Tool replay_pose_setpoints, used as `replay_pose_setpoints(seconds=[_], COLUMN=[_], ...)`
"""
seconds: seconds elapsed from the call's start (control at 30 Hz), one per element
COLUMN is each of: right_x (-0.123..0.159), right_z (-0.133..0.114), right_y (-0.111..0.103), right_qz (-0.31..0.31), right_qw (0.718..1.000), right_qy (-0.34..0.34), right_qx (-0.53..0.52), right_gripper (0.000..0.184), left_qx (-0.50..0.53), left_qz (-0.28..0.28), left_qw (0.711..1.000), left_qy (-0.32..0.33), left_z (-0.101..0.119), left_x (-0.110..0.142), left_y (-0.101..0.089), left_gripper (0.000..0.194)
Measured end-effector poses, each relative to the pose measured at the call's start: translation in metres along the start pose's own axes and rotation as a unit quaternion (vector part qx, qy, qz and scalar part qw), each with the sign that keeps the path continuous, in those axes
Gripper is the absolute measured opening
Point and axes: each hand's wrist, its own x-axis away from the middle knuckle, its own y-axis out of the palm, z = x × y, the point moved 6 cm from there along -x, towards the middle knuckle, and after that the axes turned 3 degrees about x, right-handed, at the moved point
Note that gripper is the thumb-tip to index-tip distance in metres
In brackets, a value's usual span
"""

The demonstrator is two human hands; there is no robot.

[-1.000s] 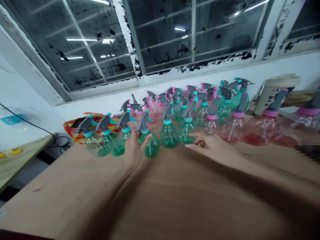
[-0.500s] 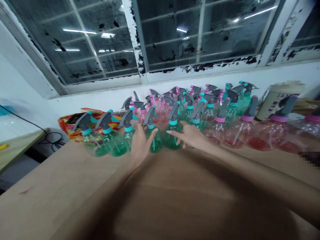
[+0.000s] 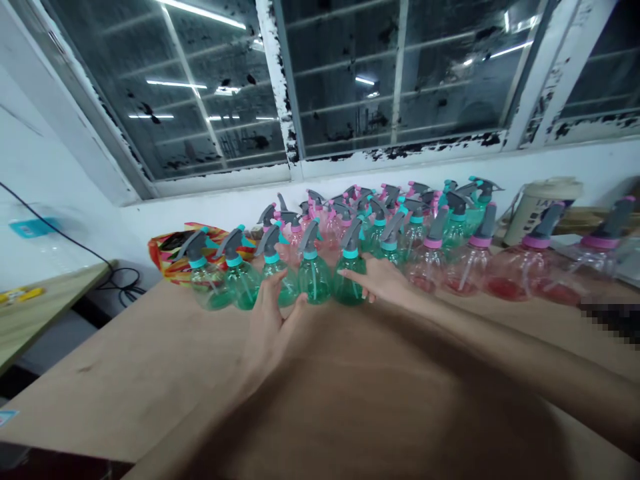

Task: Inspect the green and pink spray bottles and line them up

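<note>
A front row of round clear spray bottles with grey trigger heads stands on the wooden table. My right hand (image 3: 384, 280) is at the right side of a green spray bottle (image 3: 350, 285) with a turquoise collar, one digit across its front and the others bent beside it. Just left of that stands another green spray bottle (image 3: 315, 283), upright. My left hand (image 3: 274, 313) is in front of it and of its left neighbour (image 3: 286, 283), thumb and fingers apart, holding nothing. Pink-collared bottles with red liquid (image 3: 510, 283) continue the row on the right.
More pink and turquoise spray bottles (image 3: 377, 230) crowd behind, along the wall under the window. A colourful bag (image 3: 165, 257) lies at the back left and a cream tumbler (image 3: 540, 200) at the back right. A black cable (image 3: 123, 283) hangs by a side table (image 3: 55, 297).
My left hand has come off the green bottle and drawn back toward me, to the left. My right hand stays at its bottle. The whole view has shifted slightly.
</note>
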Motion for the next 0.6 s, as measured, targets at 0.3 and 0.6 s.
replay_pose_setpoints(seconds=[0.3,0.6], right_x=[0.055,0.138], right_z=[-0.018,-0.029], right_y=[-0.003,-0.007], right_qz=[0.012,0.021], right_qw=[0.995,0.973], right_qy=[-0.062,-0.172], right_qx=[0.074,0.153], right_gripper=[0.066,0.065], left_qx=[0.036,0.143], left_qz=[-0.106,-0.166], left_qw=[0.993,0.975], left_qy=[-0.03,-0.02], left_z=[0.024,0.089], left_x=[0.009,0.006], left_y=[0.024,0.054], left_gripper=[0.044,0.054])
